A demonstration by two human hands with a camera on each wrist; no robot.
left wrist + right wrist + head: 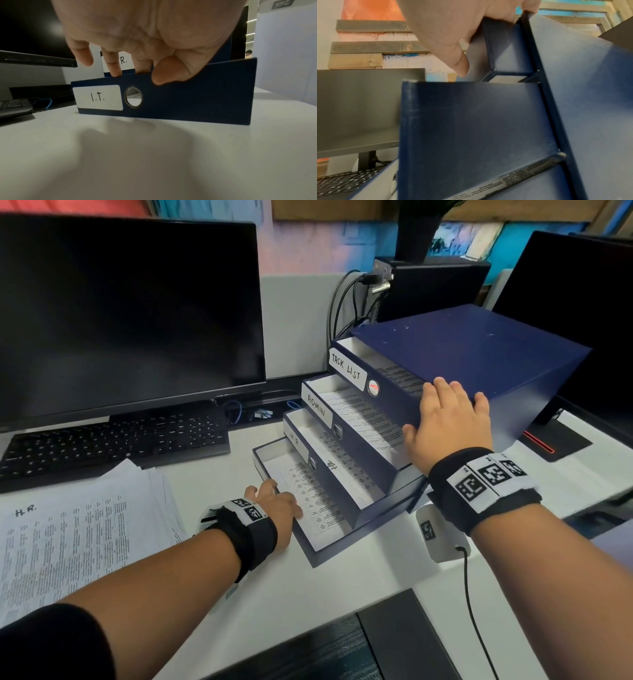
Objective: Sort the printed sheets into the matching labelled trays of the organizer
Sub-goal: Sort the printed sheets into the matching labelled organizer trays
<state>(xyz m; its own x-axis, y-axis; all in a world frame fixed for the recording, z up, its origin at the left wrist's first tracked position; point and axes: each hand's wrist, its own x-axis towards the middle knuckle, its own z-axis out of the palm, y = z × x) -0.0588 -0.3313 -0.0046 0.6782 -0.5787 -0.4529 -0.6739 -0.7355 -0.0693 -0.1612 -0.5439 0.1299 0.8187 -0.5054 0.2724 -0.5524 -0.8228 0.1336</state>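
Note:
A dark blue organizer (462, 347) stands on the white desk with its trays pulled out in steps: TASK LIST (346, 368), ADMIN (317, 405), H R (296, 440) and the lowest tray (329, 549), labelled I.T. (97, 97). Printed sheets lie in each tray. My left hand (277, 498) pinches the I.T. tray's front wall (188, 101), fingers inside, thumb on the front face. My right hand (445, 419) rests with straight fingers on the organizer's top front corner (582, 81), thumb down its side. A stack of printed sheets (75, 535), the top one marked H.R., lies at the left.
A dark monitor (120, 313) and a black keyboard (113, 440) fill the left back of the desk. A second monitor (582, 320) stands right of the organizer, cables behind it. A small white corded device (442, 535) lies under my right wrist. The desk's front edge is close.

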